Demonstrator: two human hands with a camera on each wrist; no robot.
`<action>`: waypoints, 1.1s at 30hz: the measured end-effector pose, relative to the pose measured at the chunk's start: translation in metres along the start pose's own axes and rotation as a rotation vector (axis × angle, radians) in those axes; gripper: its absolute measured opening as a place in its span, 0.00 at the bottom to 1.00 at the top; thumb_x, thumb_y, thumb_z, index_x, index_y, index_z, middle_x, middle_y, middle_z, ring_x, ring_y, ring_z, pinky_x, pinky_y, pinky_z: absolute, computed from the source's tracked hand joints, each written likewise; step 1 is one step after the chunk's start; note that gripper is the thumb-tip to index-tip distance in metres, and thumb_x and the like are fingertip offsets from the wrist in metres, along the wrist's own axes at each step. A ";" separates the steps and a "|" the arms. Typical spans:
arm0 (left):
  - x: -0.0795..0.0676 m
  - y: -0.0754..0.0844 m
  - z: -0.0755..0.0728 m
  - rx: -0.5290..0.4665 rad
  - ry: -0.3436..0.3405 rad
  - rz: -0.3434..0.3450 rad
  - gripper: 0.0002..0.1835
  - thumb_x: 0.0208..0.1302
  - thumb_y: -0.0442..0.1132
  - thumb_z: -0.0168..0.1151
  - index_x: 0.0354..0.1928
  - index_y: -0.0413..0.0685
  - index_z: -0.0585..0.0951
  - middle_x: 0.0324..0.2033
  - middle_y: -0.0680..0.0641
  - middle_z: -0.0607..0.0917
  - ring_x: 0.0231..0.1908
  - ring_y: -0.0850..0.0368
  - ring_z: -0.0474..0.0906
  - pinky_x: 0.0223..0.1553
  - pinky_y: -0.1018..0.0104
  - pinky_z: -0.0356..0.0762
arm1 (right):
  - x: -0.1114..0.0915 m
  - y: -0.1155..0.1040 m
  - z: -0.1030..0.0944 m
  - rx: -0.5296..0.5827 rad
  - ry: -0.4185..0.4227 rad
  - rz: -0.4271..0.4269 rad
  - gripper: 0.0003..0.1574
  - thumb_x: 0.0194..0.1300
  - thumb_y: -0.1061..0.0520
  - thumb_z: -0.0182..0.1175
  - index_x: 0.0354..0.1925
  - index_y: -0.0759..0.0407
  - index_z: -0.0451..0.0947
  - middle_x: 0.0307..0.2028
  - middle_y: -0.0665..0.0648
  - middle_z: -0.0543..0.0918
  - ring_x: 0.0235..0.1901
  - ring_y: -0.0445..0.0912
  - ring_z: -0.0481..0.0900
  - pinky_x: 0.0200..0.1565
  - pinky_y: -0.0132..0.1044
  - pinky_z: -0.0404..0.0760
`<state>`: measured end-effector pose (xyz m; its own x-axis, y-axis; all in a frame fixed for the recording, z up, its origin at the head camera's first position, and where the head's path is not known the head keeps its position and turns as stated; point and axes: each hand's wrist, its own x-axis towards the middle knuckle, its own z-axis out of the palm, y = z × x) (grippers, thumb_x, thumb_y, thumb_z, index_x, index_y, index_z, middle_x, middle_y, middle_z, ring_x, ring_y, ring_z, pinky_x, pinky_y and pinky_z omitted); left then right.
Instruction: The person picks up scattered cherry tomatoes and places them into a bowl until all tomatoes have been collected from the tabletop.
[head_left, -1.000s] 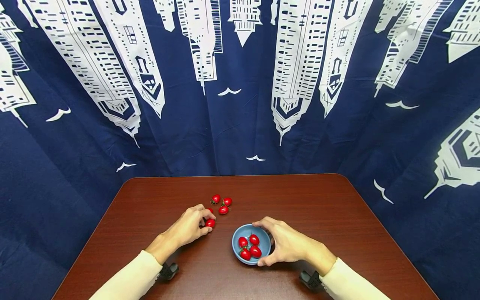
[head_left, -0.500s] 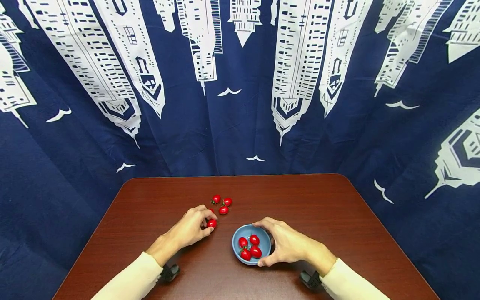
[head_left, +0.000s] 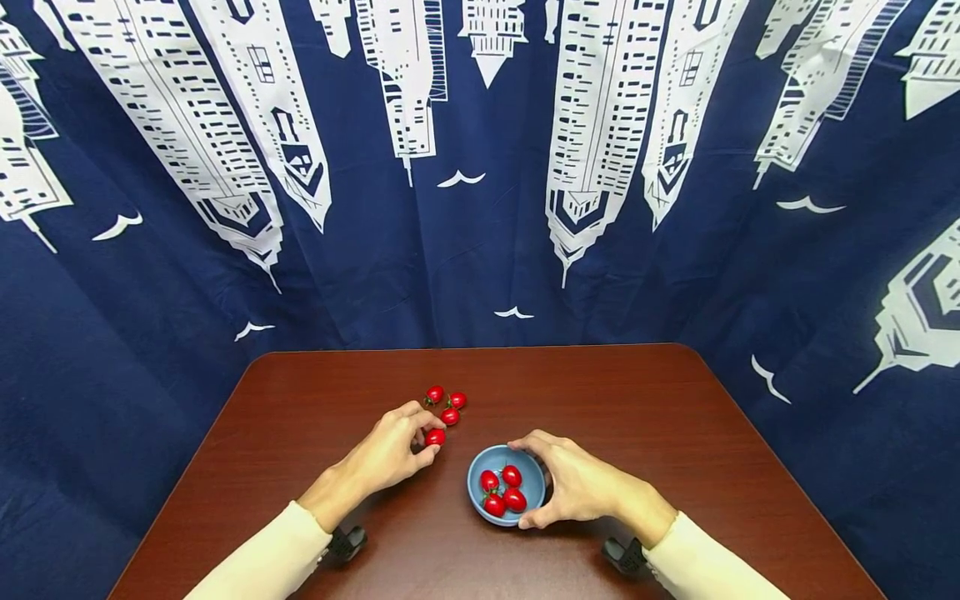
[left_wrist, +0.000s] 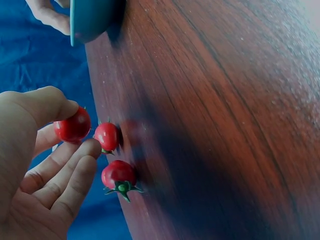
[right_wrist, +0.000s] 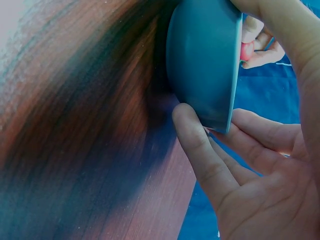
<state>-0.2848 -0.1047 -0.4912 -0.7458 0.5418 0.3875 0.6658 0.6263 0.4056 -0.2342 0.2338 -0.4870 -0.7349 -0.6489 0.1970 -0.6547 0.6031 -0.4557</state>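
My left hand (head_left: 386, 454) pinches a red cherry tomato (left_wrist: 72, 125) between thumb and finger, its other fingers loosely bent beneath. In the head view this tomato shows at the fingertips, left of the blue bowl. Two more cherry tomatoes with green stems, one small (left_wrist: 106, 136) and one nearer (left_wrist: 119, 175), appear beyond those fingers in the left wrist view. The blue bowl (head_left: 477, 492) stands upright with several cherry tomatoes (head_left: 513, 500) inside. My right hand (head_left: 581, 479) grips its right side, thumb at the near rim and fingers round the far side.
Loose cherry tomatoes lie in a cluster behind the left hand, one at the back (head_left: 434, 394) and one to its right (head_left: 457, 400). The brown wooden table (head_left: 637, 400) ends at a dark blue curtain (head_left: 480, 250) with white building prints.
My left hand has moved slightly right and away from me, with the cherry tomato at its fingertips. The right hand keeps its grip on the bowl, which holds the same tomatoes.
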 end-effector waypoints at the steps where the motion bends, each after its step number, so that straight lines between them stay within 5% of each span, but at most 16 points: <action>1: 0.001 0.001 0.000 0.000 0.004 0.003 0.15 0.61 0.36 0.77 0.50 0.48 0.89 0.36 0.53 0.82 0.32 0.64 0.83 0.36 0.74 0.82 | 0.000 0.000 -0.001 -0.001 -0.001 -0.001 0.60 0.46 0.33 0.85 0.70 0.56 0.74 0.59 0.47 0.83 0.54 0.39 0.85 0.60 0.36 0.85; 33: 0.016 0.042 0.007 -0.026 -0.059 0.111 0.15 0.66 0.42 0.76 0.54 0.55 0.88 0.44 0.55 0.84 0.38 0.62 0.84 0.40 0.75 0.82 | 0.001 0.001 0.000 -0.013 -0.005 -0.010 0.60 0.47 0.31 0.84 0.70 0.57 0.74 0.59 0.47 0.83 0.54 0.39 0.85 0.59 0.36 0.85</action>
<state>-0.2683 -0.0659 -0.4737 -0.6668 0.6398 0.3821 0.7443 0.5462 0.3843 -0.2351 0.2336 -0.4873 -0.7271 -0.6577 0.1970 -0.6646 0.6023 -0.4422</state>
